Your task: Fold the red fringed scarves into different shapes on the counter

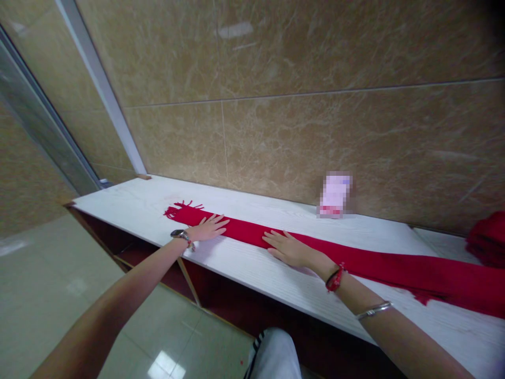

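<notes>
A long red scarf point(379, 263) with a fringed end lies stretched along a white wooden shelf top point(252, 268). My left hand point(208, 228) rests flat on the scarf near its fringed left end, fingers spread and open. My right hand point(287, 247) lies flat on the scarf a little further right, fingers stretched out. A watch and bead bracelet sit on my left wrist; a red cord and a metal bangle are on my right.
A small pink and white box point(334, 196) stands against the marble wall behind the scarf. A pile of red fabric point(488, 238) lies at the far right. Open red compartments sit under the shelf, above a glossy tiled floor.
</notes>
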`<state>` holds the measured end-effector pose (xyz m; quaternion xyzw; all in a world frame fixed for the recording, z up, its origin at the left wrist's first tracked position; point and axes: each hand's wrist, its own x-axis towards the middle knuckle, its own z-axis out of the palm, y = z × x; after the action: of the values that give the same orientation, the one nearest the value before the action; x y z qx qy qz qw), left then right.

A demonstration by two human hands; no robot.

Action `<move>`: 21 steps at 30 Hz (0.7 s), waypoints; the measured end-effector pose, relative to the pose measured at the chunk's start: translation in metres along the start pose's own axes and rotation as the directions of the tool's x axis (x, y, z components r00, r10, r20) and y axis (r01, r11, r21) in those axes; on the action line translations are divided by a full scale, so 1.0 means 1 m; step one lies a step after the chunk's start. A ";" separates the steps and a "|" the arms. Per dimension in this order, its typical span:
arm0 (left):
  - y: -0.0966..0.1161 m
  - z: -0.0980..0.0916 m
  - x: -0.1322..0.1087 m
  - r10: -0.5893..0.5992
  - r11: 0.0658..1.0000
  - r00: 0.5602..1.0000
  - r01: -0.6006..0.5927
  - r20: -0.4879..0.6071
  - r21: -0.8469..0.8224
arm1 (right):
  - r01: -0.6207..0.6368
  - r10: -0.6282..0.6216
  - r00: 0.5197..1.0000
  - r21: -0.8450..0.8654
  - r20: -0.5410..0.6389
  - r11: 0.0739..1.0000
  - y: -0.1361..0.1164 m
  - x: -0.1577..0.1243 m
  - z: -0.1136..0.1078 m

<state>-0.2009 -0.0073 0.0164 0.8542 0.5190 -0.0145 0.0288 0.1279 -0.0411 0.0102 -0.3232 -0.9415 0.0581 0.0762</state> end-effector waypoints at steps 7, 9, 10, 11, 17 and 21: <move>0.034 -0.004 0.015 0.042 0.998 0.992 -0.037 0.117 -0.042 | -0.044 0.043 0.998 -0.031 -0.043 0.999 -0.018 0.020 0.011; 0.025 -0.002 0.013 0.053 0.998 0.994 -0.050 0.097 -0.031 | -0.046 0.044 0.998 -0.036 -0.037 0.998 -0.016 0.019 0.017; 0.015 -0.002 0.010 0.056 0.998 0.995 -0.055 0.079 -0.023 | -0.044 0.043 0.998 -0.036 -0.040 0.998 -0.015 0.018 0.019; 0.004 -0.003 0.006 0.054 0.999 0.997 -0.054 0.057 -0.011 | -0.044 0.042 0.998 -0.034 -0.041 0.998 -0.014 0.018 0.019; -0.078 -0.021 -0.025 -0.024 0.990 0.999 0.030 -0.049 0.139 | -0.069 0.069 0.998 -0.021 -0.001 0.997 -0.017 0.023 0.009; -0.095 -0.025 -0.032 -0.003 0.967 0.999 0.016 -0.050 0.255 | -0.103 0.103 0.994 -0.042 0.021 0.994 -0.027 0.036 -0.003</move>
<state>-0.3004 0.0099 0.0395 0.8484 0.5174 -0.0603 -0.0944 0.0837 -0.0400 0.0211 -0.3721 -0.9254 0.0464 0.0553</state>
